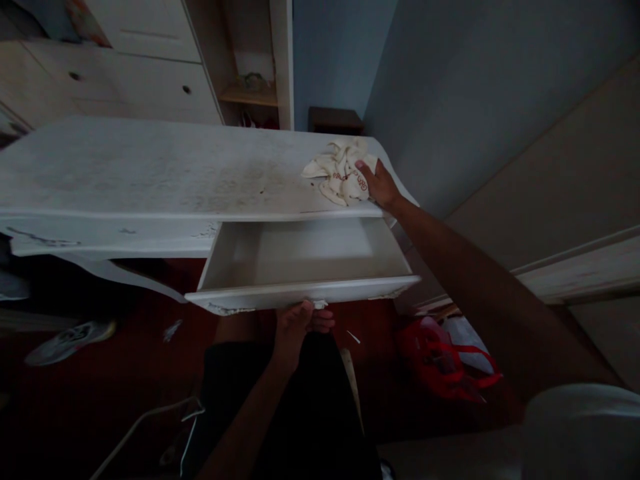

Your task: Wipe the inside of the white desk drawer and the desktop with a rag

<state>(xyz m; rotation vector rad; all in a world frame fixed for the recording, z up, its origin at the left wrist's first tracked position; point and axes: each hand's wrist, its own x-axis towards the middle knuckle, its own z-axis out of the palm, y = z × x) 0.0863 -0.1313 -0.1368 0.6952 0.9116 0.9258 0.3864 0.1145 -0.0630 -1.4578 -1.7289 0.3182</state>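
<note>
A white drawer (305, 291) is pulled out from the front of a white desk (150, 167); its inside shows bare. My left hand (300, 319) is closed at the drawer's knob (319, 304), under the front panel, with the thumb on top. On the right end of the desktop, my right hand (379, 183) grips a crumpled cream cloth (343, 173) with red lettering. The cloth lies against the top surface, and part of its edge is hidden under my fingers. Grey smudges and a few dark specks mark the desktop left of it.
A red bag (440, 360) lies on the dark red floor at the right. A grey shoe (70, 341) is under the desk at the left. Behind stand white cabinets (150, 80) and an open shelf (250, 97). A blue-grey wall (480, 87) borders the right side.
</note>
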